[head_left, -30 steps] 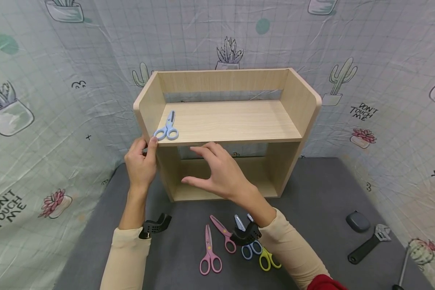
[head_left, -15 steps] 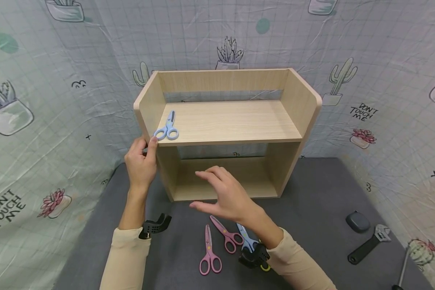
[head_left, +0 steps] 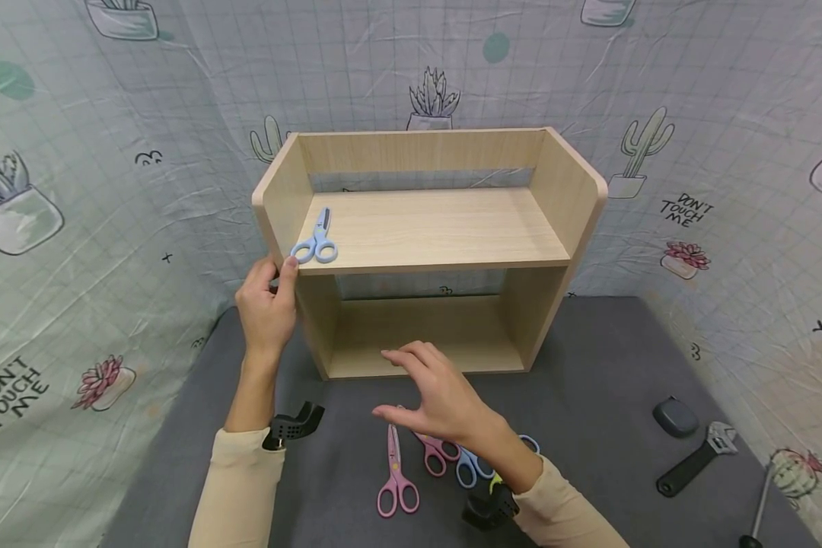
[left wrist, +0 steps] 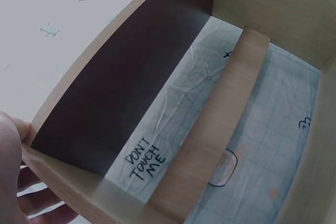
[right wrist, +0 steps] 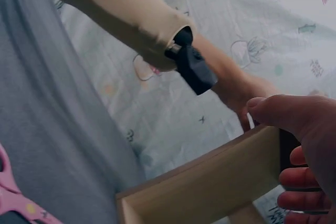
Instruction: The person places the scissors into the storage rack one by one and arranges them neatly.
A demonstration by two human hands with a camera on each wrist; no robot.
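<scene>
My left hand (head_left: 266, 316) grips the left side panel of a light wooden two-tier shelf (head_left: 425, 268). Its thumb lies at the front corner of the middle board, and in the left wrist view the fingers (left wrist: 39, 203) are on the panel's outer side. Blue scissors (head_left: 318, 242) lie just above that thumb, blades pointing back. In front of the lower compartment my right hand (head_left: 445, 396) hovers with thumb and fingers spread apart, holding nothing. Beneath it on the table are pink scissors (head_left: 397, 487), a second pink pair (head_left: 435, 457) and blue scissors (head_left: 467, 473), partly covered by the right hand and wrist.
A sliver of yellow scissors (head_left: 496, 481) and another blue handle loop (head_left: 530, 441) show around the right wrist. At the right of the grey table (head_left: 589, 365) lie a dark rounded object (head_left: 676, 417), an adjustable wrench (head_left: 697, 460) and a screwdriver (head_left: 760, 510). Printed cloth (head_left: 144, 228) hangs behind.
My right hand has drawn back from the middle board's front edge, down towards the table and slightly right, fingers still spread. My left hand and the scissors on the shelf have stayed put.
</scene>
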